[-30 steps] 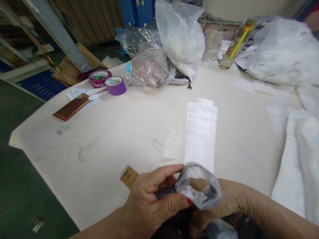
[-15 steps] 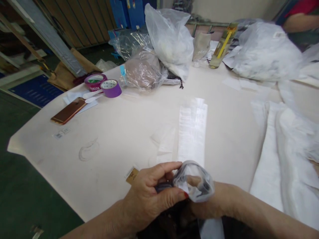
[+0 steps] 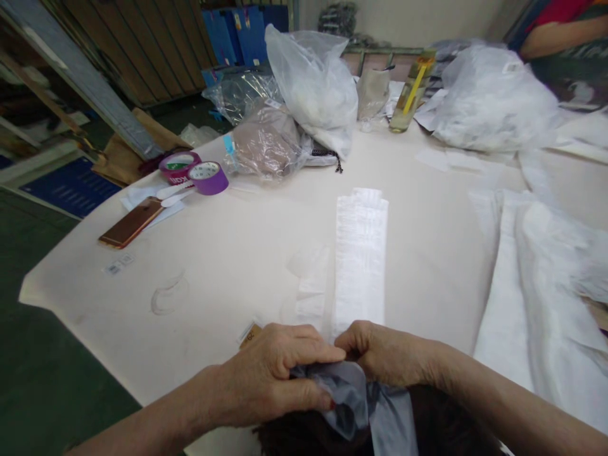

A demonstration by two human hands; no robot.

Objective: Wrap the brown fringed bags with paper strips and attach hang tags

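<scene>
At the table's near edge, my left hand (image 3: 280,373) has its thumb and fingers closed round a bunched piece of shiny grey cloth (image 3: 346,392). My right hand (image 3: 394,354) is curled at the cloth's far right side, its fingertips hidden behind the bunch. A grey strip (image 3: 392,418) hangs below the bunch over a dark brown, soft-looking item (image 3: 441,418), whose kind I cannot make out. Just beyond both hands lies a stack of thin white strips (image 3: 361,253). A small gold-and-white tag (image 3: 249,334) rests beside my left hand.
Left on the table (image 3: 256,240) are a phone (image 3: 132,221) and a purple tape roll (image 3: 209,180). Stuffed plastic bags (image 3: 313,88) and a bottle (image 3: 412,95) stand at the back. White material (image 3: 546,304) covers the right side. Another person's arm (image 3: 565,38) shows top right.
My right hand has come out from below the grey cloth to its far right side. The cloth's round opening has folded over, and my left hand has shifted slightly lower.
</scene>
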